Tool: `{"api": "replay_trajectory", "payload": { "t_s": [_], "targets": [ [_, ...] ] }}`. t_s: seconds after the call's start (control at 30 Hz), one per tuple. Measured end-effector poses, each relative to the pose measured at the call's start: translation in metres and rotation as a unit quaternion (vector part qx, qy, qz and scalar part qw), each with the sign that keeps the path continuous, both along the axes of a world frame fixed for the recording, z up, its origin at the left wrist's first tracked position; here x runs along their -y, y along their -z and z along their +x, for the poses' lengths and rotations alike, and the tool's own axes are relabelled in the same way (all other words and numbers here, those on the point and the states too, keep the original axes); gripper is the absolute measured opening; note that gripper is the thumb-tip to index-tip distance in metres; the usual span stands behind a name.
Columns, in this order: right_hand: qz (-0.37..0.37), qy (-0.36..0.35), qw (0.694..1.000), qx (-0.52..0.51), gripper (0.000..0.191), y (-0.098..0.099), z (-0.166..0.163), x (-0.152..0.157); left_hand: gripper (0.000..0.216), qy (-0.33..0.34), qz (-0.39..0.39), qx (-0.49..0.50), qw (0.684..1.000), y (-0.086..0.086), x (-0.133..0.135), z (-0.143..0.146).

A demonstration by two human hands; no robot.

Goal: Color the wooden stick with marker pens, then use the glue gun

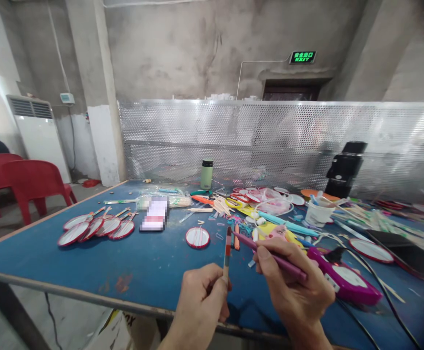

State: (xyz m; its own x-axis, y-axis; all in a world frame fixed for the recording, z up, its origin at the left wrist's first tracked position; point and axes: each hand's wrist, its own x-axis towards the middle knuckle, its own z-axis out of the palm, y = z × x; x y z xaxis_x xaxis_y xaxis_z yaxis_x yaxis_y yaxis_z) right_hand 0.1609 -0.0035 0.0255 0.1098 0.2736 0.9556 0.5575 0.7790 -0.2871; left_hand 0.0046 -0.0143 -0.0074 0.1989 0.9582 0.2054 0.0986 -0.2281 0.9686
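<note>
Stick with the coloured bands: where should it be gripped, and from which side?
Probably take the stick by its plain lower end, from the left, where the left hand pinches it. It is thin and nearly upright, with its bands higher up; the pen in the right hand points at its top from the right, so leave that side free.

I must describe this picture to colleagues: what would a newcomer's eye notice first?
Probably the left hand, at lower centre, holding up a colour-banded stick, and the right hand beside it, pointing a purple pen towards the stick's top. Then perhaps the glowing green exit sign, high on the wall, and the red chairs at far left.
</note>
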Motion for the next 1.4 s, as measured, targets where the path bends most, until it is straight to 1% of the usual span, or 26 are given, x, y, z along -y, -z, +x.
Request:
{"api": "replay_trajectory", "payload": {
  "t_s": [0.1, 0.2, 0.37, 0.53, 0.63, 0.77, 0.97, 1.13, 1.3, 1.4],
  "targets": [
    [-0.01, -0.004, 1.0, 0.005, 0.013, 0.0013, 0.0002, 0.0002, 0.029, 0.0, -0.006, 0.004, 1.0, -0.0016, 0.0003, 0.0005],
    [-0.01, 0.006, 1.0, -0.003, 0.012, 0.0019, 0.0012, 0.0, 0.029, 0.001, -0.006, 0.005, 1.0, -0.0025, 0.0, 0.0006],
    [0.004, 0.006, 1.0, 0.0, 0.014, -0.0004, 0.0012, -0.0005, 0.03, 0.0, -0.002, 0.001, 1.0, 0.0001, -0.001, 0.0001],
    [-0.007, -0.001, 1.0, 0.015, 0.013, -0.0007, -0.0002, -0.0004, 0.029, 0.0, -0.001, 0.001, 1.0, 0.0016, 0.0006, -0.0009],
    [-0.008, 0.006, 1.0, -0.003, 0.013, 0.0019, 0.0007, -0.0009, 0.03, -0.004, 0.001, 0.0, 1.0, 0.0012, 0.0008, -0.0007],
    [-0.007, -0.008, 1.0, -0.021, 0.015, 0.0034, 0.0012, -0.0012, 0.03, -0.005, 0.001, -0.003, 1.0, 0.0003, -0.0007, 0.0003],
    [-0.008, -0.007, 1.0, 0.009, 0.012, 0.0, -0.0007, -0.0002, 0.031, -0.003, -0.003, -0.005, 1.0, 0.0, 0.0003, -0.0003],
    [0.001, 0.005, 1.0, -0.002, 0.013, 0.001, 0.0014, 0.0005, 0.03, -0.002, 0.0, -0.002, 1.0, 0.0003, 0.0007, -0.0004],
    [0.001, -0.004, 1.0, 0.02, 0.013, -0.0013, 0.001, 0.0014, 0.029, 0.001, -0.009, 0.004, 1.0, -0.0021, 0.0015, -0.0001],
    [0.006, 0.006, 1.0, 0.016, 0.013, -0.002, 0.0005, 0.0008, 0.03, -0.001, -0.005, 0.004, 1.0, -0.0023, 0.0015, -0.0001]
  ]
}}
